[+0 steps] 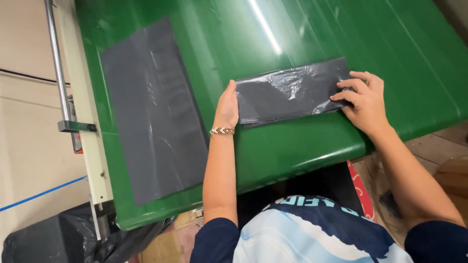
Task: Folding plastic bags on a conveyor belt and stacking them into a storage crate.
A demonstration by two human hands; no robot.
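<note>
Folded bag (291, 93) near table edge (312, 158)

glossy green table (312, 29) catches streak of overhead light; pale floor (29, 160) at left crossed by blue line (44, 194); metal rail (57, 63) alongside.

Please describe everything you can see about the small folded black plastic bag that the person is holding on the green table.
The folded black plastic bag is a long narrow rectangle of thin, glossy, wrinkled film, lying flat and slightly slanted on the shiny green table near its front edge. The left hand presses its left end; the right hand rests its fingers on its right end. It lies apart from the larger flat grey plastic sheet.
</note>
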